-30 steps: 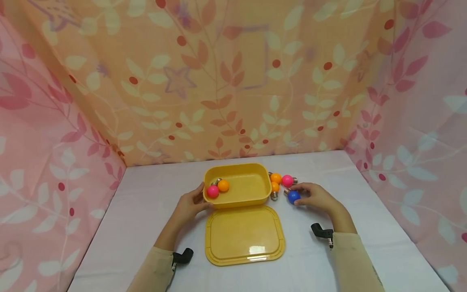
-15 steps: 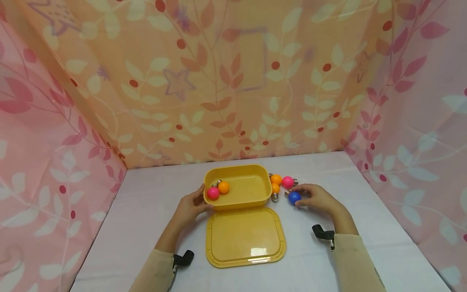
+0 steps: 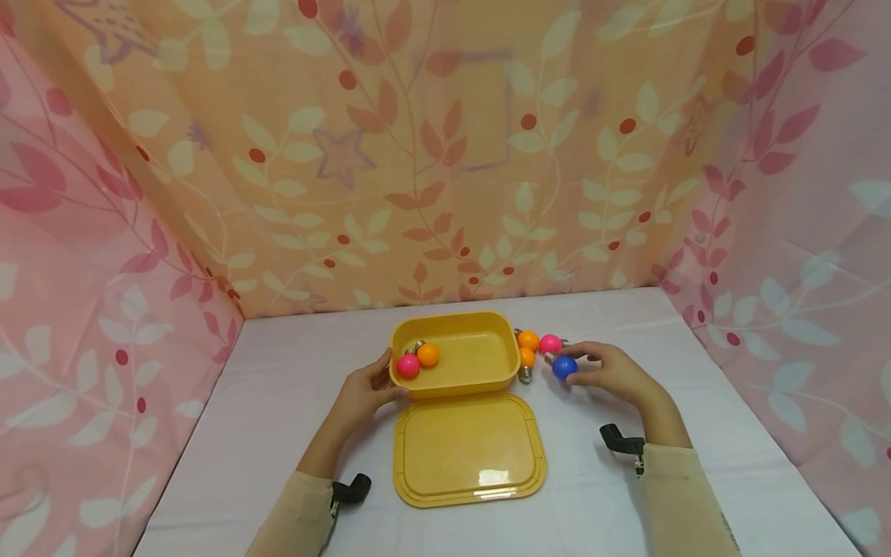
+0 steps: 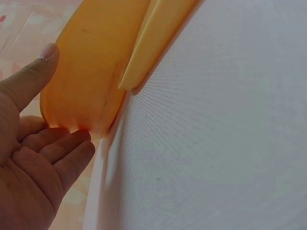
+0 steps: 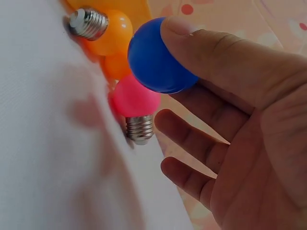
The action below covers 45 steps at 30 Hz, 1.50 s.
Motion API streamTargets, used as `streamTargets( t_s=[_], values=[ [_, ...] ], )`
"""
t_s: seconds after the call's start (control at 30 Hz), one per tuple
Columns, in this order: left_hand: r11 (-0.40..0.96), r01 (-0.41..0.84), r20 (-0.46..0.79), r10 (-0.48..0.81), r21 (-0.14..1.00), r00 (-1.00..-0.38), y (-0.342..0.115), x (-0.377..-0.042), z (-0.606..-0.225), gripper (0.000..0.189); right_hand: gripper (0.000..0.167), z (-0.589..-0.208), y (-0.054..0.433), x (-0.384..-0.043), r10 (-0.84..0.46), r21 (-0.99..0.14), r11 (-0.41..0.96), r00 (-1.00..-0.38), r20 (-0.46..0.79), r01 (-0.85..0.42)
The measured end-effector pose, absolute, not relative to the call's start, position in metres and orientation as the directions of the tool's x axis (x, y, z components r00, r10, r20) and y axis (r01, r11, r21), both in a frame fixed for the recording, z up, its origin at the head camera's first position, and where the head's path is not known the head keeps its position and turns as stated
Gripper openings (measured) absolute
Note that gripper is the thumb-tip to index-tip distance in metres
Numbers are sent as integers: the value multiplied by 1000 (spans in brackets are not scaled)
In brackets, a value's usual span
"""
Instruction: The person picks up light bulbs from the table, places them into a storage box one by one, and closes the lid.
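Note:
In the head view, my left hand (image 3: pixel 362 389) grips the left end of a yellow plastic box (image 3: pixel 480 383). The left wrist view has the thumb on one wall of it and the fingertips against another. A pink light bulb (image 3: pixel 408 366) and an orange light bulb (image 3: pixel 428 355) lie inside at the left. My right hand (image 3: pixel 616 374) pinches a blue light bulb (image 5: pixel 156 57) between thumb and fingers, just right of the box. The ring and little fingers stay off it in the right wrist view. The blue bulb's metal base (image 3: pixel 550 358) points up and left.
Two orange bulbs (image 3: pixel 528 341) and a pink bulb (image 3: pixel 550 344) lie on the white tablecloth (image 3: pixel 592 495) against or near the box's right side. The yellow lid (image 3: pixel 466 449) lies flat in front of the box. Patterned cloth (image 3: pixel 445 193) hangs behind and at both sides.
The right hand has raised the blue bulb slightly and moved it a little away from the front edge. The left hand and the box have stayed in place.

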<state>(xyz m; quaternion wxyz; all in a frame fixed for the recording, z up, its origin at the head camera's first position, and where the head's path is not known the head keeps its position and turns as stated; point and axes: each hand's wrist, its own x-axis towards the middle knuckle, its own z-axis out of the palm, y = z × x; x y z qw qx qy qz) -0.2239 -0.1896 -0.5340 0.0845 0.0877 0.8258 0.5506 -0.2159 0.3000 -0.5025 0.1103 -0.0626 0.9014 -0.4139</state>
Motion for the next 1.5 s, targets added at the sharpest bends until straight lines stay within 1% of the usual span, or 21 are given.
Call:
streamTargets(
  t_s=[0.3, 0.43, 0.57, 0.7, 0.8, 1.1, 1.37, 1.5],
  values=[
    [369, 30, -61, 231, 929, -971, -189, -224, -532, 102, 61, -493, 296, -216, -145, -757, 654, -982, -121, -3],
    [374, 30, -62, 230, 927, -971, -190, -224, -533, 103, 64, -490, 293, -216, -134, -756, 654, -988, -83, -25],
    [382, 35, -59, 232, 924, -971, -189, -225, -533, 102, 61, -487, 290, -216, -132, -766, 639, -991, -20, -70],
    [387, 41, -51, 226, 921, -973, -188, -226, -531, 100, 58, -483, 285, -219, -147, -772, 619, -987, 69, -146],
    [389, 50, -41, 223, 920, -974, -189, -227, -531, 100, 56, -480, 278, -220, -161, -781, 597, -981, 108, -184],
    [392, 26, -68, 223, 920, -972, -190, -226, -536, 100, 54, -476, 262, -218, -181, -784, 585, -976, 124, -208],
    [368, 26, -59, 220, 930, -974, -188, -224, -536, 101, 49, -465, 249, -225, -249, -743, 602, -953, 175, -294],
    [373, 40, -48, 223, 927, -974, -189, -224, -535, 101, 47, -457, 240, -232, -294, -725, 613, -942, 162, -316]
  ],
)
